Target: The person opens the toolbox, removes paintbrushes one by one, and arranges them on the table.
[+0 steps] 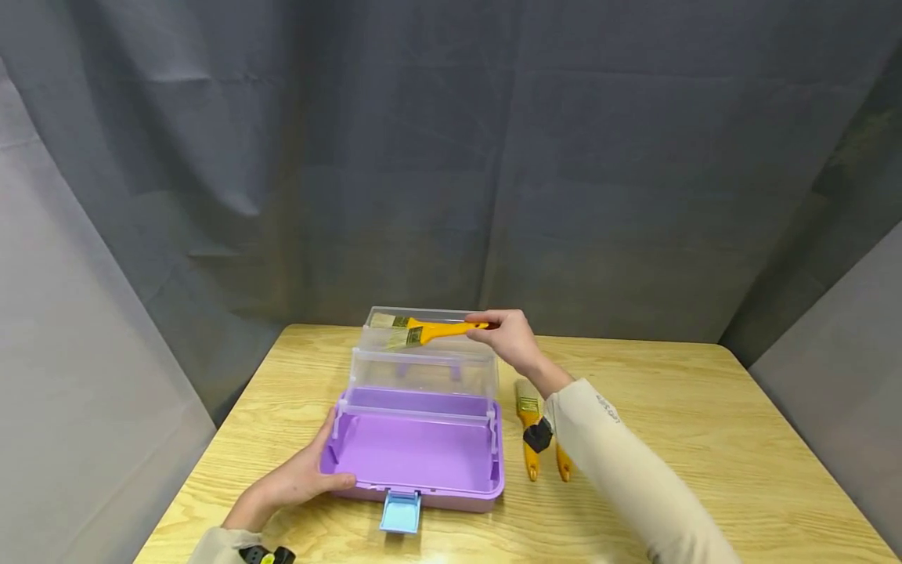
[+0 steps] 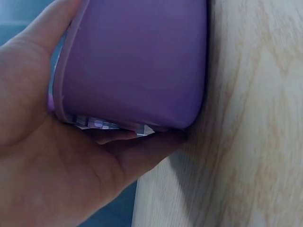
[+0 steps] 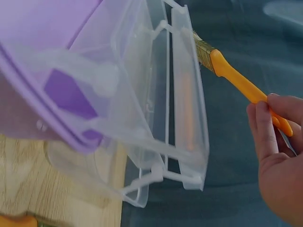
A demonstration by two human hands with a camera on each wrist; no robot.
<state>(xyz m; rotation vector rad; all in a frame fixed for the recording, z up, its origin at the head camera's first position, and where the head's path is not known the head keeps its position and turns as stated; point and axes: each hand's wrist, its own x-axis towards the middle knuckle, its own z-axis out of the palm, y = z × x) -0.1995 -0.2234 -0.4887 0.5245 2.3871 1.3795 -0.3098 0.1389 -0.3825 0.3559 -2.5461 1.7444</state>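
Note:
My right hand (image 1: 510, 338) pinches the handle end of a yellow-handled paintbrush (image 1: 438, 331) over the top clear tray (image 1: 371, 340). In the right wrist view the held brush (image 3: 234, 78) points its bristles at the raised tray's edge. A second yellow paintbrush (image 1: 400, 320) lies in that top tray, partly behind the held one. The purple box (image 1: 416, 450) stands with its clear tiers unfolded toward the back. My left hand (image 1: 303, 474) grips its front left corner, thumb at the front rim and fingers along the side wall (image 2: 137, 61).
To the right of the box, a paintbrush (image 1: 530, 423) lies on the wooden table (image 1: 669, 439). Another brush handle (image 1: 564, 464) shows beside it, mostly hidden under my right sleeve. A light blue latch (image 1: 400, 514) hangs from the box front. Grey curtains (image 1: 451, 157) surround the table.

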